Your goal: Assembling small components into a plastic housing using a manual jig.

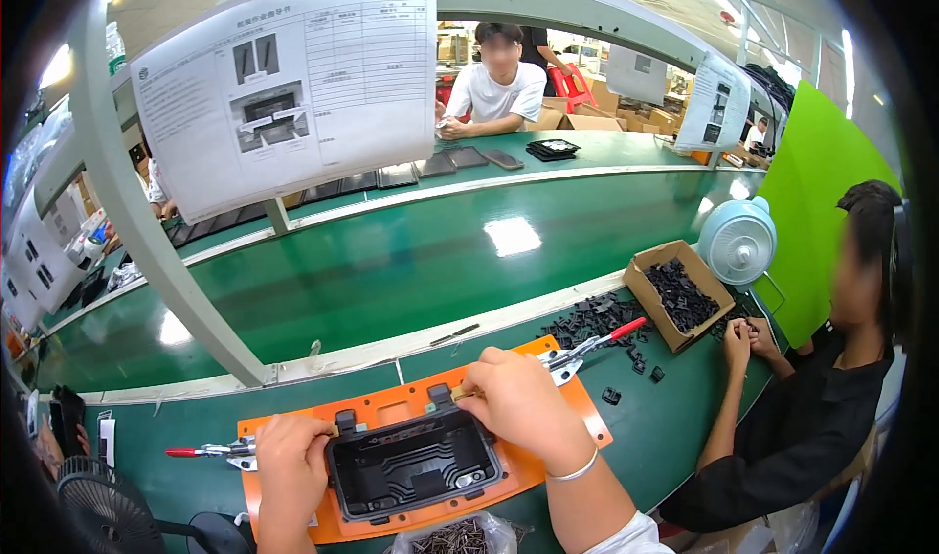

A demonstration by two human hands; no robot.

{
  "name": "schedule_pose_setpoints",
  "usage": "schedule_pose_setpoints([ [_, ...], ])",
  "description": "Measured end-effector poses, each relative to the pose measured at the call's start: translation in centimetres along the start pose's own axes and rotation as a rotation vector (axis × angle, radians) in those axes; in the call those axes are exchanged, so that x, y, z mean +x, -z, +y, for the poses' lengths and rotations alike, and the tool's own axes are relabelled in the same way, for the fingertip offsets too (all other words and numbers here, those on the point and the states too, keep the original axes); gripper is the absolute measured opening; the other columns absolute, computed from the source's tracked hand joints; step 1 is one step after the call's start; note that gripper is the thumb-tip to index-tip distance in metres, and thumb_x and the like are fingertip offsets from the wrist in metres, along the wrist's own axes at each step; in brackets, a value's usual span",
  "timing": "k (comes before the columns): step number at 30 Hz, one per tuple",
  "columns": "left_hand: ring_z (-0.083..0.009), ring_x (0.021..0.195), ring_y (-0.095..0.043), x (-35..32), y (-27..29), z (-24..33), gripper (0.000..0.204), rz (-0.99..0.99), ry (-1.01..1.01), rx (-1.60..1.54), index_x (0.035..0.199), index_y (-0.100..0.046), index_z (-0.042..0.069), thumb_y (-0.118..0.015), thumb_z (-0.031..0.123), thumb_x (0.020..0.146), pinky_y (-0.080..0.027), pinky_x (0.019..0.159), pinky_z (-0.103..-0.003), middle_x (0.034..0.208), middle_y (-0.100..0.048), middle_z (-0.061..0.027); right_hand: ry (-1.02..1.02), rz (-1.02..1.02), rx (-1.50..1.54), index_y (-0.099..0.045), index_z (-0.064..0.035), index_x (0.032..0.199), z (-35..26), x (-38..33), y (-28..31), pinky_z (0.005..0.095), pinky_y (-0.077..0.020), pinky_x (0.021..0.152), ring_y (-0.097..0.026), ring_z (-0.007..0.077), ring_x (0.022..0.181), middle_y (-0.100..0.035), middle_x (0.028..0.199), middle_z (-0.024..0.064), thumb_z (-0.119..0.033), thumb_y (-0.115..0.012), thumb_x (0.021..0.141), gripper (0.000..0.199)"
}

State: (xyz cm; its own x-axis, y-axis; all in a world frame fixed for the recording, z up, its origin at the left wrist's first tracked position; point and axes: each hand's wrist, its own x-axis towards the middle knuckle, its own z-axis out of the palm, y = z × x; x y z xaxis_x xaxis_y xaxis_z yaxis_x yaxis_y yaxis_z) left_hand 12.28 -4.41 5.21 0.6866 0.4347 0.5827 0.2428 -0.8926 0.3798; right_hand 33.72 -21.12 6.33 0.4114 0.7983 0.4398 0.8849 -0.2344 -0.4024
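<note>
A black rectangular plastic housing point(416, 461) lies open side up in an orange fixture plate point(577, 412) on the bench. Two black latch-like blocks point(440, 396) stand along its far edge. My left hand point(291, 461) is closed at the housing's far left corner, its fingertips pinching a small brass-coloured piece point(325, 427) beside one block. At the other block, my right hand point(518, 402) is closed on a similar brass-coloured piece point(462, 394). The fingers partly hide both pieces. Red-handled toggle clamps point(616, 331) sit at both ends of the plate.
A bag of screws point(455, 537) lies in front of the plate. To the right are loose black plastic parts point(597, 321), a cardboard box point(724, 305) of them and a blue fan point(738, 241). A co-worker point(792, 427) sits at right; a black fan point(103, 505) stands at left.
</note>
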Motion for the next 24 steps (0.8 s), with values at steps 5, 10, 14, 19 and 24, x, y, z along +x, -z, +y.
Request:
schedule_pose_setpoints([
  [5,-0.0266,0.077,-0.055,-0.2,0.2,0.7,0.014,0.038,0.045,0.125,0.074,-0.064,0.006,-0.070,-0.002,0.064,-0.036,0.069,-0.037,0.076,-0.058,-0.0058,-0.023,-0.022,-0.041,-0.065,-0.0073,0.080,-0.2,0.1,0.0,0.0391,-0.0483,0.066,-0.060,0.0301,0.073,-0.057,0.078,0.0089,-0.019,-0.077,0.069,0.020],
  [10,-0.0263,0.079,-0.055,-0.1,0.5,1.0,0.015,0.007,0.062,0.186,0.076,-0.066,0.007,-0.070,-0.002,0.064,-0.036,0.072,-0.037,0.078,-0.058,-0.0061,-0.039,-0.145,-0.075,-0.064,-0.0096,0.089,-0.8,0.1,0.4,0.0392,-0.0444,0.076,-0.058,0.0289,0.086,-0.054,0.087,0.0081,-0.023,-0.078,0.068,0.029],
  [14,-0.0288,0.078,-0.052,-0.3,0.4,0.9,0.014,-0.003,0.045,0.212,0.072,-0.060,0.002,-0.067,-0.005,0.063,-0.036,0.074,-0.037,0.080,-0.055,-0.0095,-0.059,-0.151,-0.101,-0.063,-0.0071,0.085,-1.1,0.2,-0.3,0.0386,-0.0430,0.077,-0.057,0.0271,0.088,-0.052,0.087,0.0078,-0.024,-0.079,0.067,0.030],
  [19,-0.0292,0.078,-0.052,-0.2,0.3,1.3,0.012,-0.016,0.057,0.213,0.071,-0.058,0.002,-0.066,-0.005,0.064,-0.036,0.074,-0.037,0.079,-0.055,-0.0100,-0.097,-0.173,-0.079,-0.062,-0.0066,0.084,-1.3,0.1,-0.3,0.0387,-0.0407,0.076,-0.056,0.0264,0.091,-0.051,0.088,0.0079,-0.023,-0.079,0.068,0.028],
  [24,-0.0294,0.079,-0.052,-0.3,0.2,1.1,0.013,-0.010,0.049,0.219,0.071,-0.057,0.002,-0.064,-0.006,0.064,-0.036,0.075,-0.037,0.077,-0.055,-0.0105,-0.118,-0.194,-0.073,-0.063,-0.0066,0.085,-1.3,0.1,-0.3,0.0393,-0.0393,0.076,-0.055,0.0262,0.092,-0.051,0.089,0.0077,-0.023,-0.079,0.068,0.028],
])
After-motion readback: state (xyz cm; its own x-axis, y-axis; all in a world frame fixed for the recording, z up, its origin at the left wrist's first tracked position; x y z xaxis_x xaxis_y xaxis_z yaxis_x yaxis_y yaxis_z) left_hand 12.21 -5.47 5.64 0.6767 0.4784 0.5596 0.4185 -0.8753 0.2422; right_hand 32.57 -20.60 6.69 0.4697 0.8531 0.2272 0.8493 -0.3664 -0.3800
